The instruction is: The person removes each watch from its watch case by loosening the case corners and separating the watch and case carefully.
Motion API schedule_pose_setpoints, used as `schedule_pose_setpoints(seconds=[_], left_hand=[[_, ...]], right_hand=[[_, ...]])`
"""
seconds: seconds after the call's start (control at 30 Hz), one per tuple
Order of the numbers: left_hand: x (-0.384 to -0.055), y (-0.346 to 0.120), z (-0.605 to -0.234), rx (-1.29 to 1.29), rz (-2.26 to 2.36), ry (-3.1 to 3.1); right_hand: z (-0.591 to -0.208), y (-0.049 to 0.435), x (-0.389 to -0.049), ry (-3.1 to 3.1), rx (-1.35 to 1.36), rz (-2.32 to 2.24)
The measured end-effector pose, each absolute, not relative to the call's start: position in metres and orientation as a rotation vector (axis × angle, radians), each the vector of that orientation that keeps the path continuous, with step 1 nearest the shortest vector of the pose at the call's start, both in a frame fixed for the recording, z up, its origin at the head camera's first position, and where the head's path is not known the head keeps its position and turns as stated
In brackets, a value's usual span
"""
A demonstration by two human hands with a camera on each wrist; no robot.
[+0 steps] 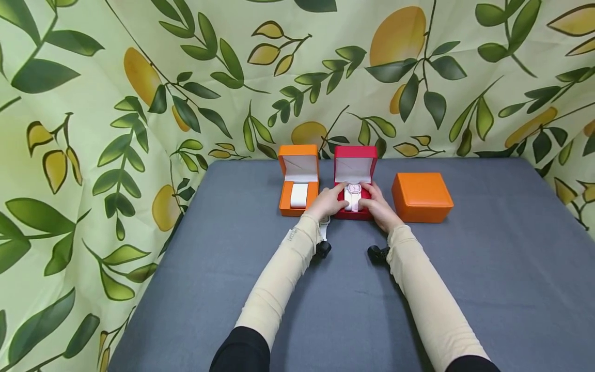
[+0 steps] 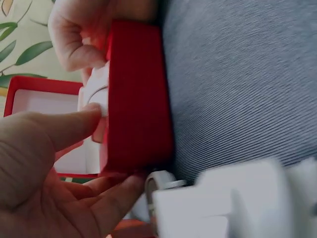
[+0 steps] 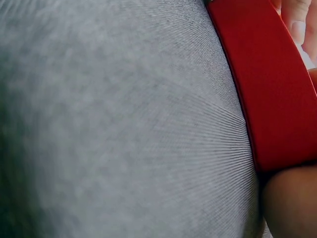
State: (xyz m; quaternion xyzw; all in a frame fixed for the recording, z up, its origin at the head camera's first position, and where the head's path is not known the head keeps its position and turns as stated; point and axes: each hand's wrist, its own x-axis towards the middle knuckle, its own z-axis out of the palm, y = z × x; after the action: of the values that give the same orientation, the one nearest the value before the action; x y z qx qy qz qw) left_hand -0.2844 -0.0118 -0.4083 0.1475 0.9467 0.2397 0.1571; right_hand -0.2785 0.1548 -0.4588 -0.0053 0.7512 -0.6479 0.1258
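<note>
A white wristwatch [image 1: 355,190] with a pale pink square-looking case sits in the open red watch box [image 1: 354,216], its strap running down the front of the white cushion. My left hand [image 1: 327,202] comes in from the left and grips the watch strap, the thumb tip on it and other fingers along the box's side wall. From the right, my right hand [image 1: 379,207] pinches the strap's other side with curled fingers. Another white-strapped watch [image 1: 324,231] lies on the table, partly hidden by the left wrist.
Left of the red box stands an open orange watch box [image 1: 292,212] holding a white cushion [image 1: 299,195]. A closed orange box [image 1: 422,199] is to the right. All rest on a grey-blue table [image 1: 488,268], backed by a leaf-patterned curtain [image 1: 279,124].
</note>
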Motion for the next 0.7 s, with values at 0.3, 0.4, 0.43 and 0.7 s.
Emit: schedule_pose_setpoints(seconds=[0.3, 0.4, 0.43, 0.7], left_hand=[[-0.294, -0.01, -0.396, 0.4, 0.614, 2.567], [-0.297, -0.01, -0.395, 0.404, 0.587, 2.548], [-0.297, -0.01, -0.395, 0.41, 0.583, 2.542], [-0.302, -0.01, -0.394, 0.405, 0.578, 2.492]], right_hand=[[-0.458, 0.154, -0.279, 2.271, -0.022, -1.759], [-0.456, 0.154, -0.278, 2.275, -0.027, -1.75], [-0.455, 0.154, -0.278, 2.271, -0.026, -1.748], [-0.456, 0.156, -0.278, 2.302, -0.025, -1.718]])
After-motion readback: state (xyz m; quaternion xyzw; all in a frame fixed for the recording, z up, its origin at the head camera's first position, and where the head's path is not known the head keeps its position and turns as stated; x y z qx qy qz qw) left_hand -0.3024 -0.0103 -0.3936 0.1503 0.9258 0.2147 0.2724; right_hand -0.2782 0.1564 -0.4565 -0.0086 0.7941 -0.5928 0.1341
